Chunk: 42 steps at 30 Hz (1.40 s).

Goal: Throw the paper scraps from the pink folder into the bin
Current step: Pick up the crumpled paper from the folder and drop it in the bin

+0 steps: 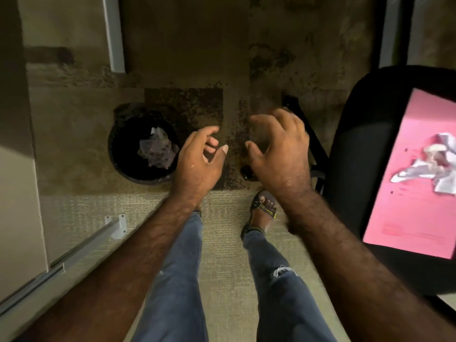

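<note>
A round black bin [116,154] stands on the carpet at the left, with crumpled paper scraps [158,150] lying inside it. My left hand [199,159] hovers just right of the bin's rim, fingers apart and holding nothing. My right hand [278,149] hangs beside it over the floor, also spread and holding nothing. At the right edge a pink folder [404,193] lies on a black chair seat, and crumpled white paper scraps [429,169] rest on top of it.
The black office chair [357,156] fills the right side, its base leg [308,134] reaching toward my right hand. A metal rail with a bracket [103,233] runs along the lower left beside a wall panel. My legs and a sandalled foot [262,208] stand on the carpet below.
</note>
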### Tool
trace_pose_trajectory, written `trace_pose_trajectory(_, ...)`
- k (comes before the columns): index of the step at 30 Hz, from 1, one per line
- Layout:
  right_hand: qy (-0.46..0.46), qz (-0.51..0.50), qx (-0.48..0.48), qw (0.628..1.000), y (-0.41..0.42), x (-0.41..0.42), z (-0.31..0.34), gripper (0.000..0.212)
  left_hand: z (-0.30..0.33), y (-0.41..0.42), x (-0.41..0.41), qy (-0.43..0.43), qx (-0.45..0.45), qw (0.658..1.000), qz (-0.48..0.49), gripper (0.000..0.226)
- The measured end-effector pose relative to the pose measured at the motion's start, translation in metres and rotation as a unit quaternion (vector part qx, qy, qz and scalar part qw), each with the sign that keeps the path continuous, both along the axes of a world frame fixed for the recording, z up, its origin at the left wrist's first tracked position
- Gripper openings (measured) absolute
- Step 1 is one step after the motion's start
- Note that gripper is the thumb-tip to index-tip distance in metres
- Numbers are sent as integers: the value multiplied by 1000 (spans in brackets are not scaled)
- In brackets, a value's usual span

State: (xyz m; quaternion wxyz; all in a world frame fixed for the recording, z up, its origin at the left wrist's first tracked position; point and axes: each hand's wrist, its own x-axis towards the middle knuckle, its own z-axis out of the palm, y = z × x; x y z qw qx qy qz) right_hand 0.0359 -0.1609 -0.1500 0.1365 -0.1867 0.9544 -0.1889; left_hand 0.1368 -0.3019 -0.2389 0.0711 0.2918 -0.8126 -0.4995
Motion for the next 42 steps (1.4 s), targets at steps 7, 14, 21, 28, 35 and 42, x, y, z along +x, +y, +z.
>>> trace_pose_trajectory(7, 20, -92, -43, 995, 94, -27, 22, 49, 21, 89, -48, 39, 4, 996, -75, 46)
trace_pose_trajectory(14, 47, -166, -69, 983, 185, -44, 38, 51, 55, 169, -88, 72, -31, 965, -250, 62)
trace_pose_trajectory(21, 91, -246, -80, 962, 255, -52, 47, 51, 65, 241, -112, 151, -105, 932, -314, 53)
trace_pose_trajectory(28, 66, -300, -26, 951, 315, -58, 44, 72, 66, 285, -140, 143, -165, 897, -384, 59)
trace_pose_trajectory(35, -52, -301, 4, 952, 356, -72, 29, 96, 69, 305, -160, 66, -179, 883, -429, 70)
trace_pose_trajectory(42, -100, -272, 5, 957, 370, -87, 15, 111, 71, 294, -188, 18, -201, 851, -485, 88)
